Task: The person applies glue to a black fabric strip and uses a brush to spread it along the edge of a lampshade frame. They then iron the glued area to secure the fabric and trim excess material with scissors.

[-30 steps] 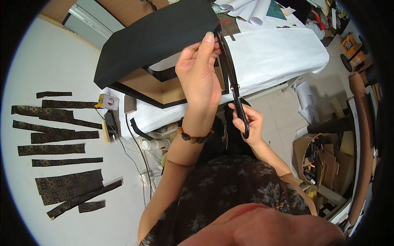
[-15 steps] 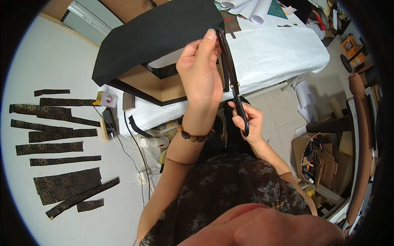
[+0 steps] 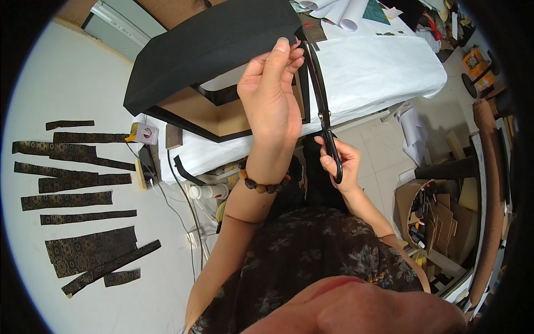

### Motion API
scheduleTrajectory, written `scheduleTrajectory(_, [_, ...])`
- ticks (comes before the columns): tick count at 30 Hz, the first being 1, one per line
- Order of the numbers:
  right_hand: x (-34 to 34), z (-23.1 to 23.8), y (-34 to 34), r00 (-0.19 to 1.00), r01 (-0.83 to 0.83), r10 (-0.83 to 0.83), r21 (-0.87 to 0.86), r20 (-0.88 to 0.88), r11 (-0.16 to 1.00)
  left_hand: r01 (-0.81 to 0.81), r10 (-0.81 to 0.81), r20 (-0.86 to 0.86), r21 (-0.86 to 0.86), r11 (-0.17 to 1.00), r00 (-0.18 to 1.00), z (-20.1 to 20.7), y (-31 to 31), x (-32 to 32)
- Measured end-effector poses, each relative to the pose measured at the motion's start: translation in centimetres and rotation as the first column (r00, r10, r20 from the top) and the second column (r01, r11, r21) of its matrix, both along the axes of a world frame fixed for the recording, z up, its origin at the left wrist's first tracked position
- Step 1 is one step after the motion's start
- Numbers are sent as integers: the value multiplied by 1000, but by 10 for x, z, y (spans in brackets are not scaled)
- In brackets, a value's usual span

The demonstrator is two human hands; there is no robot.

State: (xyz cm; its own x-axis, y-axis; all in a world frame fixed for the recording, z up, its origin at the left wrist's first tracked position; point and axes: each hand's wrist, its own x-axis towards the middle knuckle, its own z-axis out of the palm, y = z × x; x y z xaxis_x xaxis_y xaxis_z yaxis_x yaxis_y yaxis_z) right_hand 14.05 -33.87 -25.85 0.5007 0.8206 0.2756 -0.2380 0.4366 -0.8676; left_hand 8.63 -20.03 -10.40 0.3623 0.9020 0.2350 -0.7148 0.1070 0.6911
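A black-covered box [image 3: 217,50] with a tan inner lining [image 3: 194,114] stands on its side at the front of the white-covered table. My left hand [image 3: 272,100] is closed in a pinch at the right end of the black covering's front edge. What exactly lies between its fingertips is too small to make out. Black-handled scissors [image 3: 321,103] are in my right hand [image 3: 347,161], fingers through and round the handles. Their long blades point away from me, just right of the box's corner and beside my left fingertips.
White rolled paper [image 3: 351,16] and a green mat [image 3: 375,11] lie at the back of the table [image 3: 384,67]. Several dark patterned strips [image 3: 67,201] rest on a pale surface at left. At right stands a cardboard bin [image 3: 409,200] of scraps.
The scissors and my right hand have shifted slightly right, the blades moving away from the box's corner. My left fingers have curled a little differently at the edge.
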Motion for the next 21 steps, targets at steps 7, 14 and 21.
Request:
scheduleTrajectory(7, [2, 8, 1, 992, 31, -33, 21, 119, 999, -1, 1, 24, -9, 1000, 1000, -2, 2, 2])
scheduleTrajectory(14, [3, 5, -3, 996, 1, 0, -14, 91, 1000, 9, -9, 21, -11, 1000, 1000, 1, -2, 3])
scheduleTrajectory(21, [5, -3, -10, 996, 43, -42, -9, 80, 999, -13, 13, -11, 0, 1000, 1000, 3, -6, 9])
